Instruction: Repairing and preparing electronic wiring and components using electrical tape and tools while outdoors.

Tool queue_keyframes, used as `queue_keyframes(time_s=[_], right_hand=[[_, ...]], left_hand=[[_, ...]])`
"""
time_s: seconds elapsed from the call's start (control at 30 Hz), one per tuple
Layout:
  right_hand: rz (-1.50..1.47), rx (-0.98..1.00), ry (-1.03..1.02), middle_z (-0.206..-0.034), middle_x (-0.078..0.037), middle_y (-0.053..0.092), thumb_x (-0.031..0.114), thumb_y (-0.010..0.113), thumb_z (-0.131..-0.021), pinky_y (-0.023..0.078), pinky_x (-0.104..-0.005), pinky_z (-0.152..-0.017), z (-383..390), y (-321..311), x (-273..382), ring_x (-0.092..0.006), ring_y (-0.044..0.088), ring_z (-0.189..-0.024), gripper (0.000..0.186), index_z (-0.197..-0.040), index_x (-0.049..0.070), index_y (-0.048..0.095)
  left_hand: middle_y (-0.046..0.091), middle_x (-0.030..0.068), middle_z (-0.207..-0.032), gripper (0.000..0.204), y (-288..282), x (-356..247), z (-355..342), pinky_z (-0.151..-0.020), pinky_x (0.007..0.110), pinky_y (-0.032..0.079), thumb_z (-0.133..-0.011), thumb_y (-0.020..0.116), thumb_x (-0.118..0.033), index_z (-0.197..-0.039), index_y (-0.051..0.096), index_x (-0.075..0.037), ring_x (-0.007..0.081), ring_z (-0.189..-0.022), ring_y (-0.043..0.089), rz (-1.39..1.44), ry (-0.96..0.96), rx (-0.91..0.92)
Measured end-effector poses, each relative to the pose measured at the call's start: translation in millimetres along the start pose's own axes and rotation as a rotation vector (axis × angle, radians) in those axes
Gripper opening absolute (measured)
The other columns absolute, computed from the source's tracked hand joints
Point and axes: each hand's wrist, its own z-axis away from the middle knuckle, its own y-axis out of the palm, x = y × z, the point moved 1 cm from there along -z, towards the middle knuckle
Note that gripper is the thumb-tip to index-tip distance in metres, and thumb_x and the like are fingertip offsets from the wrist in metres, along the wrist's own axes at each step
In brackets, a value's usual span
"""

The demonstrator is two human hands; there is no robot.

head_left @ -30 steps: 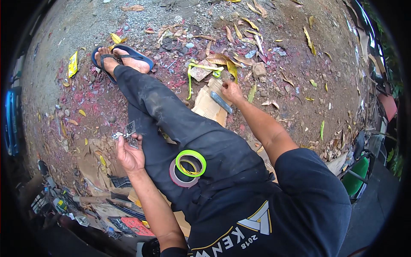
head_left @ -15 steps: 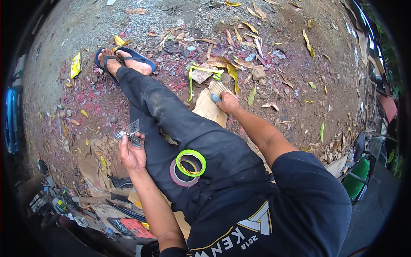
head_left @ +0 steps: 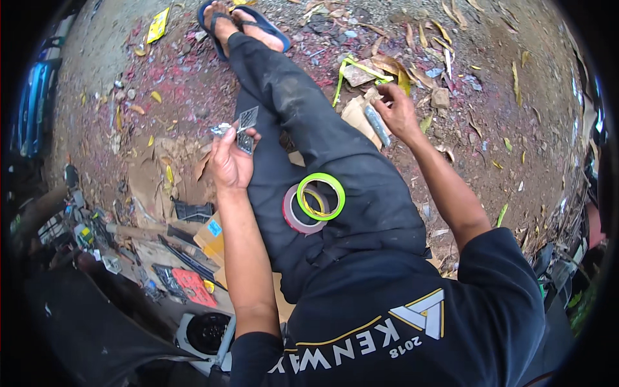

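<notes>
My left hand (head_left: 233,155) holds small silvery pieces with grey patterned plates (head_left: 247,119) between thumb and fingers, beside my left leg. My right hand (head_left: 398,113) has its curled fingers on the crumpled top edge of a torn cardboard sheet (head_left: 354,117) on the ground. A blue-grey oblong bar (head_left: 376,124) lies on that sheet just beside the hand. On my lap rest a bright green tape roll (head_left: 338,209) and a pink-rimmed tape roll (head_left: 293,219), the green one overlapping the other.
My sandaled feet (head_left: 261,29) stretch forward on littered dirt. Leaves, stones and a yellow packet (head_left: 158,24) are scattered around. At lower left are tools, a red case (head_left: 193,287) and cardboard (head_left: 213,242). A blue object (head_left: 42,109) stands at far left.
The view has shifted, so the scene sits higher in the picture. My right hand covered the bar half a second ago; now it is at the cardboard's upper edge, with the bar exposed.
</notes>
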Motion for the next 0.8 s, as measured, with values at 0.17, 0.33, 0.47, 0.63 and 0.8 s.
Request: queue_keyframes(time_s=[0.17,0.33,0.47,0.63,0.8], right_hand=[[-0.006,0.253,-0.694,-0.096,-0.014,0.059,0.017,0.068,-0.076,0.047,-0.0401,-0.083,54,-31,126,-0.0320,0.058,-0.094,0.029,-0.100,0.003,0.058],[-0.008,0.625,-0.934,-0.090,-0.010,0.058,0.022,0.068,-0.074,0.043,-0.0395,-0.082,109,4,149,-0.0278,0.056,-0.090,0.027,-0.093,0.004,0.059],[0.151,0.766,-0.880,-0.089,-0.012,0.058,0.026,0.070,-0.073,0.042,-0.0405,-0.083,139,31,152,-0.0287,0.056,-0.091,0.032,-0.093,0.003,0.060],[0.286,0.749,-0.760,-0.093,-0.014,0.058,0.028,0.072,-0.072,0.041,-0.0404,-0.081,152,49,158,-0.0296,0.055,-0.093,0.033,-0.089,0.002,0.062],[-0.132,0.779,-0.537,-0.098,-0.014,0.058,0.021,0.072,-0.075,0.042,-0.0396,-0.086,150,49,153,-0.0302,0.054,-0.097,0.026,-0.086,-0.001,0.063]], left_hand=[[0.064,0.0147,-0.094,0.017,3,-2,1,-0.077,0.047,0.052,-0.087,0.051,-0.004,-0.100,0.059,0.002,0.0300,-0.085,0.064,0.064,0.004,0.010],[0.064,0.0166,-0.095,0.018,6,-1,8,-0.079,0.048,0.052,-0.086,0.051,-0.003,-0.100,0.059,0.004,0.0320,-0.087,0.064,0.074,0.017,0.016],[0.063,0.0175,-0.095,0.017,6,2,10,-0.079,0.048,0.053,-0.087,0.051,-0.004,-0.100,0.059,0.004,0.0323,-0.087,0.065,0.086,0.021,0.025],[0.063,0.0177,-0.098,0.019,3,4,10,-0.079,0.046,0.053,-0.089,0.050,-0.006,-0.104,0.056,0.004,0.0305,-0.087,0.065,0.055,0.019,0.037],[0.063,0.0167,-0.097,0.023,8,2,22,-0.074,0.044,0.055,-0.093,0.048,-0.011,-0.108,0.055,0.004,0.0278,-0.085,0.065,0.037,0.018,-0.021]])
